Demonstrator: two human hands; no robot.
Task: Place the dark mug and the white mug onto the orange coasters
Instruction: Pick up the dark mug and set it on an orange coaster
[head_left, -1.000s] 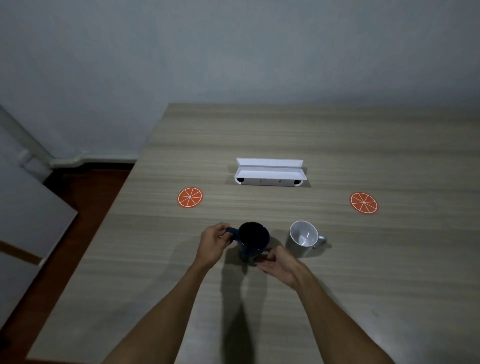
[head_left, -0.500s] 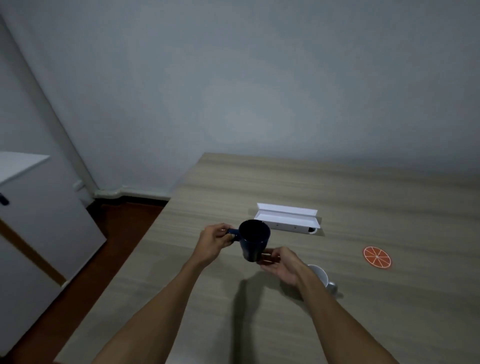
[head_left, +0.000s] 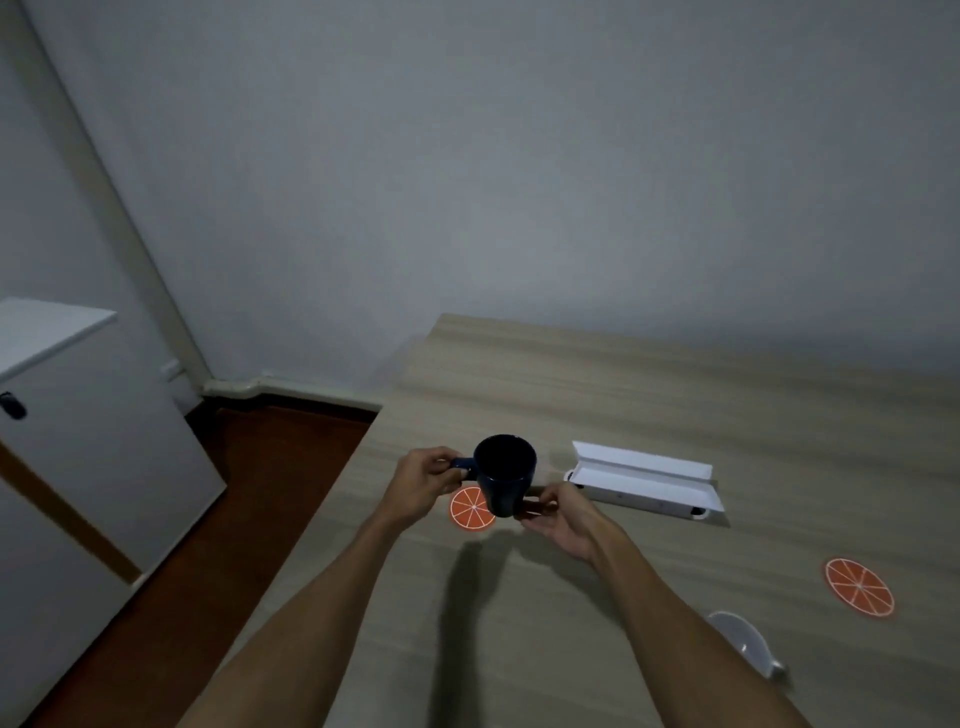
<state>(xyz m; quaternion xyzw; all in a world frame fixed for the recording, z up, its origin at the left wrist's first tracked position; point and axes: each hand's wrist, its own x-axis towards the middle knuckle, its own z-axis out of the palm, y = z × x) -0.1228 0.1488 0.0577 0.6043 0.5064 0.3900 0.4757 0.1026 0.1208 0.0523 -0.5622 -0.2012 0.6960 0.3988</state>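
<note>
The dark mug hangs in the air above the table, upright, its mouth facing me. My left hand pinches its handle on the left. My right hand holds the mug's base from the right with its fingertips. Just below and left of the mug lies one orange coaster, partly covered by it. The second orange coaster lies far right. The white mug stands near the right front, blurred, partly behind my right forearm.
A white open box lies on the wooden table behind my right hand. The table's left edge drops to a brown floor. A white cabinet stands at far left.
The dark mug has been lifted off the table and carried left toward the left coaster. The view has swung left and up, so the white mug now sits at the lower right.
</note>
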